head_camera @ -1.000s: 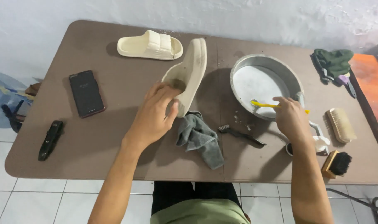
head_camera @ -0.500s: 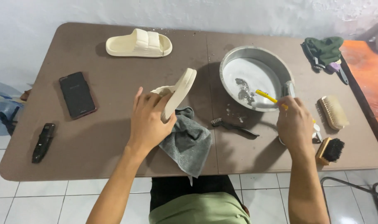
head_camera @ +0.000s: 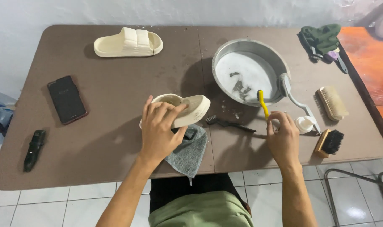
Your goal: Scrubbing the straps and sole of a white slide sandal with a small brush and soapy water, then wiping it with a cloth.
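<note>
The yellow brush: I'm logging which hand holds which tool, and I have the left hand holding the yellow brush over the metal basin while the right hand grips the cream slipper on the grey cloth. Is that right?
Not quite: the hands are swapped. In the head view the right hand holds the yellow brush at the metal basin, and the left hand grips the cream slipper on the grey cloth.

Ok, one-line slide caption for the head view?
Left hand holds cream foam slide sandal above grey cloth; right hand lifts yellow-handled brush beside round metal basin.
</note>
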